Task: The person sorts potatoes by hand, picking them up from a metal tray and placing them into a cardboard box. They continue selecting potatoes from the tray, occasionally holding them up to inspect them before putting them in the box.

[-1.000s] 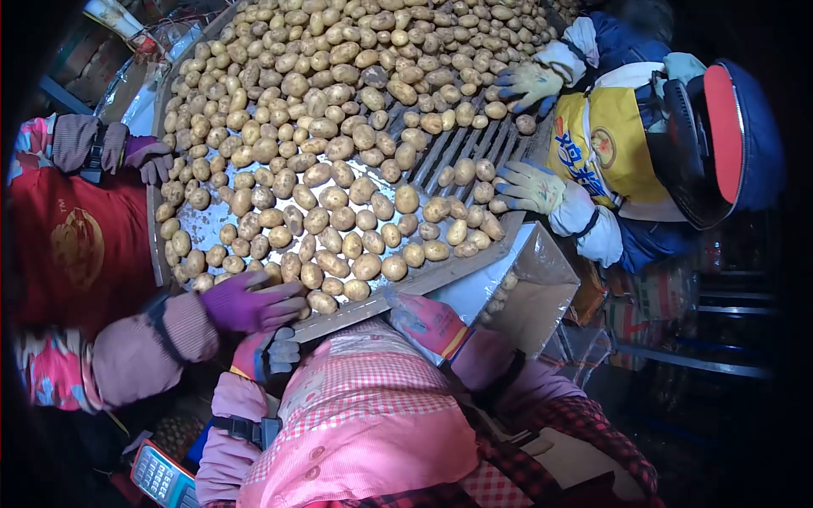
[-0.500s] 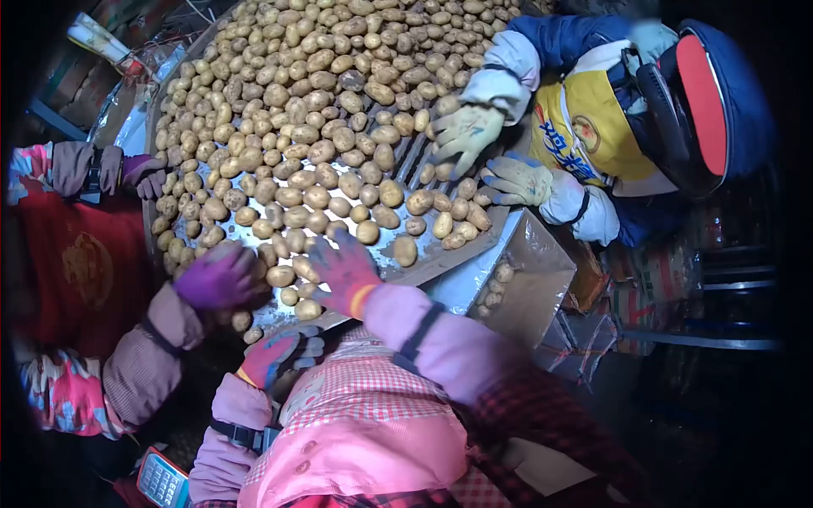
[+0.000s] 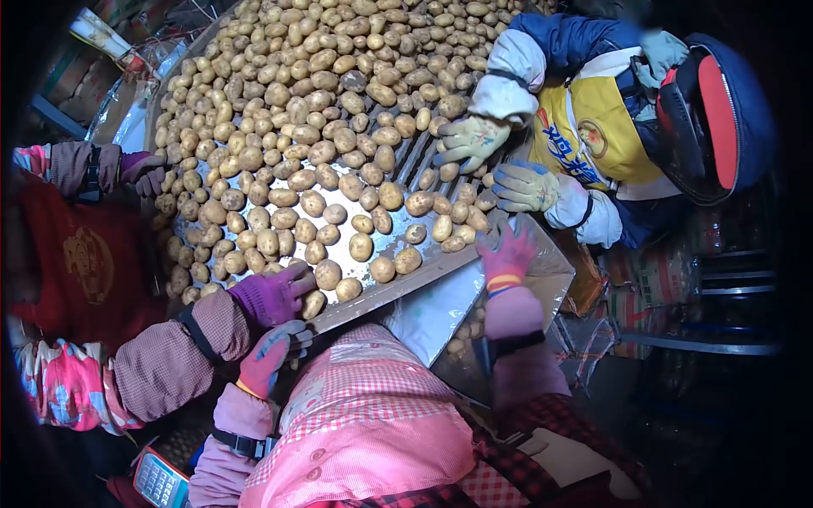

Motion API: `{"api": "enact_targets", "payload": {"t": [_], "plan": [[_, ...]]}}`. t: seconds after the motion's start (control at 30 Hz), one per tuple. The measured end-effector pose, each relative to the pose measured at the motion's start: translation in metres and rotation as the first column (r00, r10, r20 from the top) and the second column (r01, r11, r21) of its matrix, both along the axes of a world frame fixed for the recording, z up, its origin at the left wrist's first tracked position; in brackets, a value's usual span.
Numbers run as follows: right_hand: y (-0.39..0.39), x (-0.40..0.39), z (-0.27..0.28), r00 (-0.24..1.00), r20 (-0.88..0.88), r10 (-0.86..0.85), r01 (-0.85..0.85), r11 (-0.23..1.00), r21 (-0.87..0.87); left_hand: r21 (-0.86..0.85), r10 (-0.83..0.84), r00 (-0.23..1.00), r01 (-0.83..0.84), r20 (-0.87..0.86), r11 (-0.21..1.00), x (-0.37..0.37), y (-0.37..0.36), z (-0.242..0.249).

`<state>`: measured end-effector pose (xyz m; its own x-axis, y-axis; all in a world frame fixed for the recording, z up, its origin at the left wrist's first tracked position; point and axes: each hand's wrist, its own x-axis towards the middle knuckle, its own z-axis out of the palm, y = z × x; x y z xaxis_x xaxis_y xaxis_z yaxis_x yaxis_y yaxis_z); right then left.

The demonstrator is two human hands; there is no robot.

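Many potatoes (image 3: 361, 247), long axes varied; L hand (image 3: 271, 354) ½-open, R hand (image 3: 508, 256) open, grips unclear.

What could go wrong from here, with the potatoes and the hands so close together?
Some potatoes lie right by the table edge, so a careless push might send one over.

The right hand is close to a co-worker's pale glove; they could bump.

The left hand is just beside the purple glove, so these two may also get in each other's way.
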<state>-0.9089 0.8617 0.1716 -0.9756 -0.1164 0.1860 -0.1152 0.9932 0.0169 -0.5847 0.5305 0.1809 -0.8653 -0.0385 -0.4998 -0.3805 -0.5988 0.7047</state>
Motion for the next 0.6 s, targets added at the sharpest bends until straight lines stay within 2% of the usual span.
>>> {"api": "enact_targets", "payload": {"t": [0.03, 0.1, 0.2, 0.27, 0.33, 0.37, 0.4, 0.43, 0.47, 0.5, 0.53, 0.57, 0.6], "plan": [[0.004, -0.010, -0.001, 1.000, -0.004, -0.003, 0.003, 1.000, -0.004, -0.005, -0.022, 1.000, 0.022, 0.009, 1.000, -0.006, 0.003, 0.003], [0.009, -0.030, -0.014, 0.993, 0.076, 0.089, -0.097, 0.990, 0.106, 0.035, -0.038, 0.999, 0.038, -0.001, 0.999, -0.018, 0.009, 0.008], [0.006, -0.043, -0.040, 0.991, 0.077, 0.110, -0.117, 0.989, 0.093, 0.002, -0.110, 0.994, 0.110, -0.027, 0.994, -0.030, 0.009, 0.011], [0.006, -0.047, -0.031, 0.985, 0.119, 0.124, -0.140, 0.981, 0.135, 0.002, -0.133, 0.990, 0.133, -0.050, 0.991, -0.034, 0.010, 0.009], [0.008, -0.053, -0.027, 0.966, 0.253, 0.047, -0.065, 0.996, 0.060, 0.012, -0.139, 0.988, 0.140, -0.071, 0.990, -0.036, 0.013, 0.008], [0.021, -0.055, -0.042, 0.982, 0.189, 0.023, 0.006, 0.988, -0.155, -0.014, -0.147, 0.986, 0.146, -0.074, 0.989, -0.035, 0.013, 0.008], [0.038, -0.055, -0.056, 0.983, 0.184, 0.012, 0.016, 0.988, -0.152, -0.011, -0.157, 0.984, 0.157, -0.080, 0.988, -0.034, 0.013, 0.009], [0.057, -0.050, -0.065, 0.960, 0.277, 0.032, 0.086, 0.911, -0.403, -0.005, -0.148, 0.989, 0.148, -0.024, 0.989, -0.033, 0.012, 0.013], [0.061, -0.037, -0.050, 0.933, 0.354, 0.071, 0.177, 0.766, -0.618, 0.000, -0.145, 0.989, 0.145, 0.032, 0.989, -0.034, 0.012, 0.014], [0.062, -0.024, -0.035, 0.927, 0.370, 0.067, 0.224, 0.691, -0.687, 0.012, -0.146, 0.988, 0.145, 0.048, 0.989, -0.035, 0.014, 0.013], [0.096, -0.048, -0.131, 0.893, 0.450, -0.004, 0.393, 0.494, -0.776, 0.016, -0.169, 0.985, 0.169, 0.045, 0.986, -0.039, 0.015, 0.012], [0.072, -0.017, -0.061, 0.859, 0.503, 0.090, 0.475, 0.225, -0.851, 0.002, -0.182, 0.983, 0.182, 0.031, 0.983, -0.042, 0.017, 0.013], [0.042, 0.018, 0.020, 0.824, 0.541, 0.170, 0.556, -0.057, -0.829, -0.014, -0.189, 0.982, 0.189, 0.015, 0.982, -0.044, 0.019, 0.013]]}}
